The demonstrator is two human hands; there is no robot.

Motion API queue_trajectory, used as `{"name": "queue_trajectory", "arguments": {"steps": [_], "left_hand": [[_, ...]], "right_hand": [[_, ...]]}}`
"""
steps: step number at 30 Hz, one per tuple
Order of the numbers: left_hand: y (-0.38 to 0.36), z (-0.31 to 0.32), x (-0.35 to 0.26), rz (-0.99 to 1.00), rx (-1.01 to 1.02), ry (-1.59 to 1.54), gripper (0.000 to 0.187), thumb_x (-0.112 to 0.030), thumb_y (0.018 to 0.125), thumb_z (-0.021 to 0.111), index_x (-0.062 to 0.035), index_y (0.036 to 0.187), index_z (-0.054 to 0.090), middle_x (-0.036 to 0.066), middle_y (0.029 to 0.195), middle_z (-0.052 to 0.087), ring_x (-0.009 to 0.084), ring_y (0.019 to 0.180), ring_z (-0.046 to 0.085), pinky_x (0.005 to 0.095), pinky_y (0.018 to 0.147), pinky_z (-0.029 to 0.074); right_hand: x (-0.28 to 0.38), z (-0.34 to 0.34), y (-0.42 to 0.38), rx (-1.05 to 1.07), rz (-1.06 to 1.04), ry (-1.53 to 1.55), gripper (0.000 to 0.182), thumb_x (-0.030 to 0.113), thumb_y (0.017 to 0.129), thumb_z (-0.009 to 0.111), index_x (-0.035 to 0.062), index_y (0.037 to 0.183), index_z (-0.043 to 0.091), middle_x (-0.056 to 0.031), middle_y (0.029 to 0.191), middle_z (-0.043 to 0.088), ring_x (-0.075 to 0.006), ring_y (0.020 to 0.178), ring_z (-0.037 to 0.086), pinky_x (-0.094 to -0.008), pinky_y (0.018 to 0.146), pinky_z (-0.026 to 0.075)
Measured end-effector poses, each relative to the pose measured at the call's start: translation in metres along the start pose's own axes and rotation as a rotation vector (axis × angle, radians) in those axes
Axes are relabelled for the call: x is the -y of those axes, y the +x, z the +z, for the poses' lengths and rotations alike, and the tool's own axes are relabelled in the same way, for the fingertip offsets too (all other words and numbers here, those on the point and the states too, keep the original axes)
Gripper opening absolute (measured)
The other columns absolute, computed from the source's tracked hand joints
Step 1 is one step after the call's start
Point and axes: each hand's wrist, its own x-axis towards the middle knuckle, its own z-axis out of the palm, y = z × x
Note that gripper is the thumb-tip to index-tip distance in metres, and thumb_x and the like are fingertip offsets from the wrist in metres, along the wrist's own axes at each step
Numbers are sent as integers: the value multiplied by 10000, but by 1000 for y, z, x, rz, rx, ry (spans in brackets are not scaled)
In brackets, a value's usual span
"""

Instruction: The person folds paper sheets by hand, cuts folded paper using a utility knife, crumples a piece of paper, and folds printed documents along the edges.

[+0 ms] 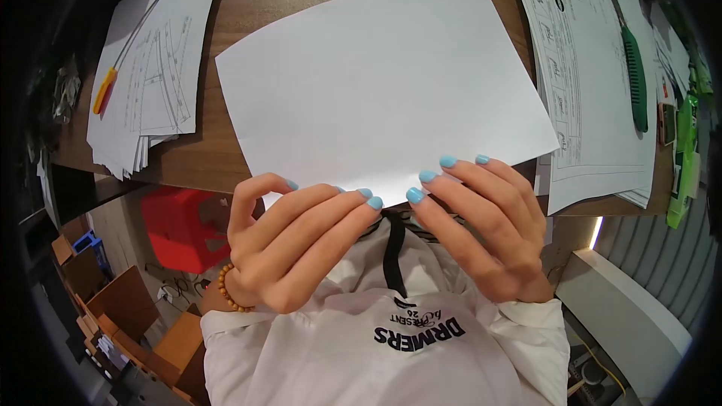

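Note:
A blank white sheet of paper point(391, 75) lies on the brown desk, its near edge at the desk's front. My left hand point(301, 237), with a beaded bracelet at the wrist, holds that near edge left of centre, fingers bent over it. Just to the right, my right hand point(485, 225) has its fingers curved over the same edge. The fingertips have light blue nails, and a small gap separates the two hands. Both thumbs are hidden from view.
Printed papers point(162, 68) with a yellow-handled screwdriver point(105, 92) lie at the left. More printed papers point(587, 120) hold a green-handled tool point(635, 79) at the right. Below the desk are a red stool point(177, 229) and cardboard boxes point(124, 301).

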Motion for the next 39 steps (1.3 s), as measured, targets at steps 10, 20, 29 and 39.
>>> {"name": "queue_trajectory", "arguments": {"steps": [10,20,29,39], "left_hand": [[-5,-18,13,-114,-24,97,112,-83,662,709,-103,762,662,2,724,655,127,711,636,309,700,392],[-1,-14,14,-302,1,-70,203,-25,582,720,-104,757,654,2,751,603,170,733,542,314,698,344],[10,-17,13,-364,93,8,198,23,611,647,-98,766,621,-16,700,562,161,689,488,313,691,278],[18,-26,27,-604,261,-152,219,-31,605,679,-58,787,561,16,694,529,136,700,460,261,660,288]], "right_hand": [[-8,-1,3,-46,50,-100,178,46,625,615,6,792,662,-90,819,627,-223,776,607,-330,675,485],[-13,4,4,-70,108,-26,246,21,513,625,-10,757,628,-65,761,548,-204,671,525,-306,550,435],[-8,-3,16,21,236,55,286,-19,521,651,70,792,649,-53,730,515,-186,637,493,-277,493,390],[-6,-1,14,40,184,-51,252,-25,531,671,56,768,640,-48,766,512,-189,662,495,-264,500,379]]}}
